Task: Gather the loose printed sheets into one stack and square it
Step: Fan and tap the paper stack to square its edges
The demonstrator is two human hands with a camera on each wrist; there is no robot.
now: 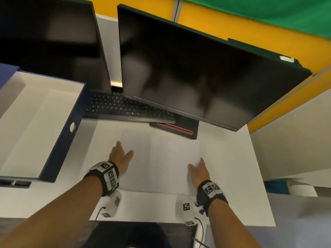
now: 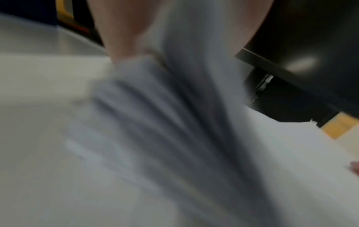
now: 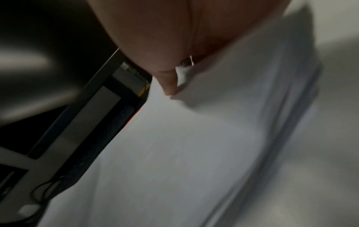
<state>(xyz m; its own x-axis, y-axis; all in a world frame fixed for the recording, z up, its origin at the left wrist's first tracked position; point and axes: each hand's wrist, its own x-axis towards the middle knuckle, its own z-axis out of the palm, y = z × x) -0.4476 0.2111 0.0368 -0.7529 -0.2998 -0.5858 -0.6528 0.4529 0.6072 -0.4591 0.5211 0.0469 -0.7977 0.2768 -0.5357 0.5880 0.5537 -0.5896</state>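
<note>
Loose white printed sheets (image 1: 161, 161) lie overlapped in a rough pile on the white desk (image 1: 238, 176), in front of the keyboard. My left hand (image 1: 121, 154) is at the pile's left edge, thumb spread on top and fingers along the edge. In the blurred left wrist view the fanned sheet edges (image 2: 194, 138) rise into that hand (image 2: 126, 38). My right hand (image 1: 198, 169) holds the pile's right edge. In the right wrist view its thumb (image 3: 169, 86) presses on the sheets (image 3: 174, 153), and a paper corner pokes up beside it.
An open blue box file (image 1: 62, 140) with a white inside stands at the left. A black keyboard (image 1: 125, 108), a monitor base with a red line (image 1: 177, 129) and two dark monitors (image 1: 197, 72) fill the back. The desk's right edge runs just past the sheets.
</note>
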